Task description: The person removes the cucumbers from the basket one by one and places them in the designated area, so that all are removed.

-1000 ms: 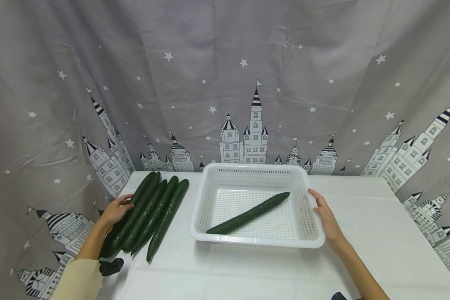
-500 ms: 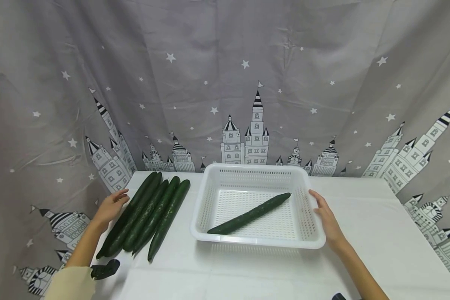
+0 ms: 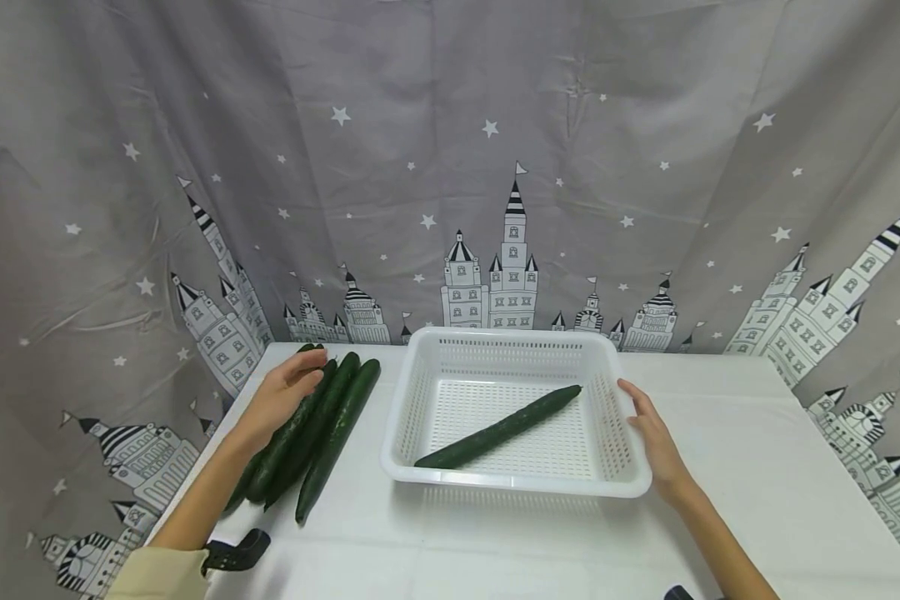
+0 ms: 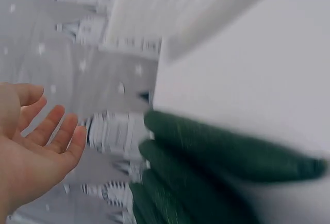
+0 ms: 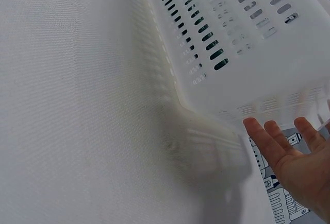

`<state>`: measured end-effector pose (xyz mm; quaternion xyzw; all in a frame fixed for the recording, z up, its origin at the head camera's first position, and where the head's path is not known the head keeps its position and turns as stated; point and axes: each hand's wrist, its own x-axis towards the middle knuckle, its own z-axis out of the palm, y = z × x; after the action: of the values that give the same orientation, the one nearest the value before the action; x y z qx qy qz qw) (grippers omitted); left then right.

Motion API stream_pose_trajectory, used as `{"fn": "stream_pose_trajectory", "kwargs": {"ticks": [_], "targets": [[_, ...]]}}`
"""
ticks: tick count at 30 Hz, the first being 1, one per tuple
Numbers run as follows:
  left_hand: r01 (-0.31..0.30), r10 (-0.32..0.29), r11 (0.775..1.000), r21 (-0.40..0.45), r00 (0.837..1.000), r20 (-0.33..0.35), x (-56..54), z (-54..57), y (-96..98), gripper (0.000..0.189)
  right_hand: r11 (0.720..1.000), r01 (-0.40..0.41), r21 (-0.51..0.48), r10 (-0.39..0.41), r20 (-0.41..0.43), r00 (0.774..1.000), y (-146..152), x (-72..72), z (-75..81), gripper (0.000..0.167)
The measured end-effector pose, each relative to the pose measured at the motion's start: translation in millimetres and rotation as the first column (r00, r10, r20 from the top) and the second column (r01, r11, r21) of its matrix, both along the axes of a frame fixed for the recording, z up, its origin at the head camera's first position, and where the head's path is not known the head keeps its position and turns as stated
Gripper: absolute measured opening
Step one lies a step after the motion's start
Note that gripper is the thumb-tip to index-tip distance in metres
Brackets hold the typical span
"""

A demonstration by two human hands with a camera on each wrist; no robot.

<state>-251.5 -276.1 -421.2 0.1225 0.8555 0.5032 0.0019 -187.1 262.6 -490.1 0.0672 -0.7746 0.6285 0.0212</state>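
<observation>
Several long green cucumbers (image 3: 339,437) lie side by side on the left of the table. My left hand (image 3: 281,400) hovers above them with loosely bent fingers, holds nothing, and hides part of the leftmost ones. In the left wrist view, this hand (image 4: 38,152) is apart from the cucumbers (image 4: 221,147). One cucumber (image 3: 498,427) rests diagonally inside a white slotted plastic basket (image 3: 517,482). At the basket's right side is my right hand (image 3: 656,442), fingertips against the wall. The right wrist view shows that hand (image 5: 304,167) with extended fingers touching the basket (image 5: 221,87).
A white cloth covers the table (image 3: 750,467). Behind it hangs a grey curtain (image 3: 390,133) printed with stars and castles. A black strap end (image 3: 238,552) sticks out at my left wrist, beside the cream sleeve (image 3: 157,575).
My left hand first drew back leftward off the cucumbers, then swung right and farther over them. The right hand, the basket and its cucumber stay in place.
</observation>
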Motion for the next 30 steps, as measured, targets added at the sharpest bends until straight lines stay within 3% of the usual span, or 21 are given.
{"fn": "stream_pose_trajectory", "kwargs": {"ticks": [7, 17, 21, 30], "targets": [[0.091, -0.090, 0.995, 0.043, 0.995, -0.038, 6.5, 10.1, 46.9, 0.048, 1.000, -0.004, -0.014, 0.004, -0.005, 1.000, -1.2, -0.7, -1.2, 0.059], [0.237, -0.235, 0.970, 0.056, 0.971, -0.044, 12.2, 7.7, 111.8, 0.044, 1.000, -0.010, -0.020, 0.011, 0.013, 1.000, -0.8, -1.3, -0.3, 0.060], [0.297, -0.297, 0.952, 0.073, 0.955, -0.014, 12.1, 1.8, 136.2, 0.044, 1.000, -0.006, -0.024, 0.006, 0.012, 1.000, -0.6, -2.0, -1.0, 0.061], [0.375, -0.377, 0.926, 0.028, 0.924, 0.071, 4.1, -27.3, 188.5, 0.045, 1.000, 0.000, 0.002, 0.000, 0.009, 1.000, 0.9, -2.0, 1.2, 0.061]]}}
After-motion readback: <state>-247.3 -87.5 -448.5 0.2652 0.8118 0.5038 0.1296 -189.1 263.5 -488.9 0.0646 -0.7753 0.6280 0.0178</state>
